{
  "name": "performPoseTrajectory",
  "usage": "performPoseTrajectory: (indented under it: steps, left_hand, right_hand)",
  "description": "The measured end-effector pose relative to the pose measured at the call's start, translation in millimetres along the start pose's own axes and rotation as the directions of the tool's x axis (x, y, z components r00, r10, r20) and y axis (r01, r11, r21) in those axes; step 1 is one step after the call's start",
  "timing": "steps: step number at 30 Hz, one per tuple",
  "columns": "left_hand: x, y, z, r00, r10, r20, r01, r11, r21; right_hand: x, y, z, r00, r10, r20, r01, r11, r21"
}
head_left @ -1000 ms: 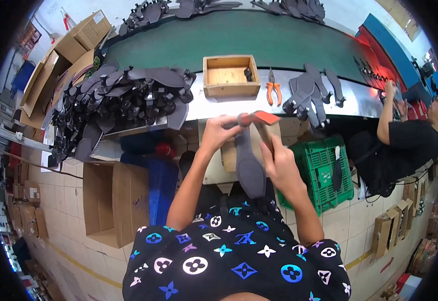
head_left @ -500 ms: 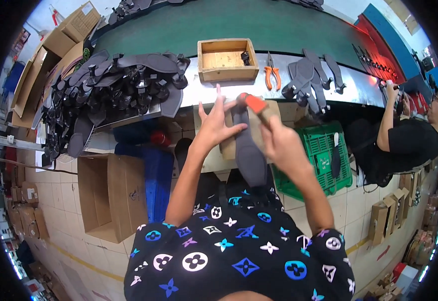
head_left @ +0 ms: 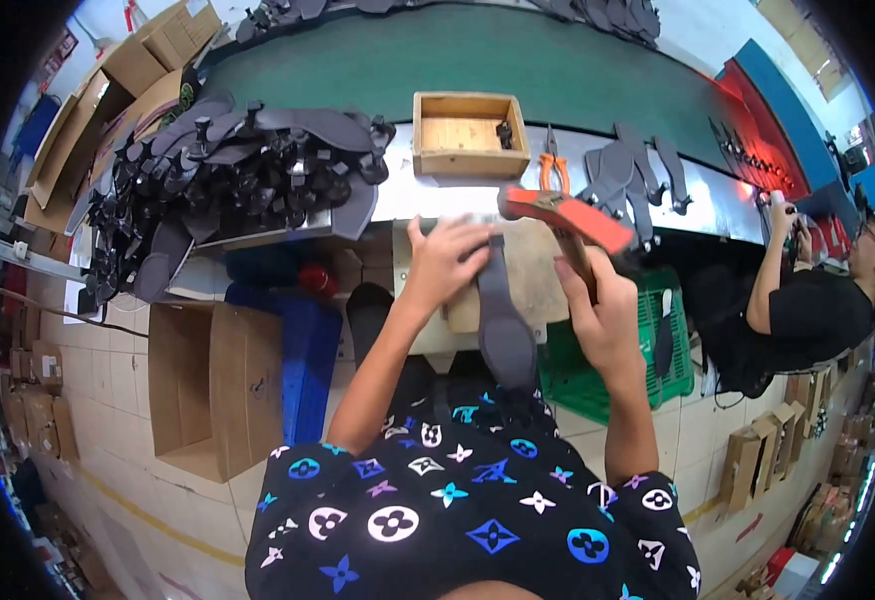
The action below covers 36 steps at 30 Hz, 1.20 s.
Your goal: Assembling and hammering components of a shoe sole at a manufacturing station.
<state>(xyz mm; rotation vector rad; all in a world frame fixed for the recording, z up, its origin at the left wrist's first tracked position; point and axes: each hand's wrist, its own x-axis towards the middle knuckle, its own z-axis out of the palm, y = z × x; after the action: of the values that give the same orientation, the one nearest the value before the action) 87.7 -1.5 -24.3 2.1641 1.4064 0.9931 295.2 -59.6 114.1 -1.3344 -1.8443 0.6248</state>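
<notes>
My right hand (head_left: 602,305) grips the handle of a hammer (head_left: 582,215) with a red head, raised above and to the right of a wooden board (head_left: 537,270). On that board lies a dark grey shoe sole (head_left: 507,340), its wide end toward my lap. My left hand (head_left: 447,262) is beside the sole's narrow far end, thumb and fingers apart. Its fingertips are blurred, and whether they touch the sole I cannot tell.
Ahead, a wooden box (head_left: 469,170) holds a small black piece beside orange-handled pliers (head_left: 554,172). Heeled soles (head_left: 287,180) are piled at left, with more soles (head_left: 612,165) at right. A green crate (head_left: 597,385), a cardboard box (head_left: 242,390) and another person (head_left: 817,280) flank me.
My right hand has swung the hammer away from the sole's far end, its head now turned to the right. My left hand's fingers have moved from spread upward to pointing toward the sole.
</notes>
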Motion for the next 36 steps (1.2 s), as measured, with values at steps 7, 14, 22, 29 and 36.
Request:
performPoseTrajectory:
  steps: [7,14,22,29,36]
  left_hand:
    - [-28.6,85.0,-70.9,0.978,0.052,0.203,0.087,0.781,-0.619]
    - [-49.2,118.3,-86.5,0.887,-0.123,0.446,0.434,0.557,-0.709]
    - [-51.5,144.1,-83.5,0.71,-0.099,0.698,0.703,0.156,-0.693]
    - [-55.1,149.8,-78.9,0.62,-0.114,0.776,0.781,-0.001,-0.624]
    - [-55.0,152.2,-70.7,0.619,-0.111,0.778,0.784,0.029,-0.62]
  right_hand:
    - [10.9,60.7,13.9,0.96,-0.223,0.171,0.275,0.876,-0.396]
    - [-0.8,51.0,25.6,0.893,-0.287,0.346,0.241,0.955,0.171]
    - [-44.3,20.1,32.7,0.872,-0.065,0.485,-0.449,0.29,0.845]
    - [-59.8,29.1,37.8,0.846,-0.024,0.533,-0.528,0.114,0.842]
    - [-58.8,35.4,38.3,0.875,-0.059,0.48,-0.472,0.11,0.875]
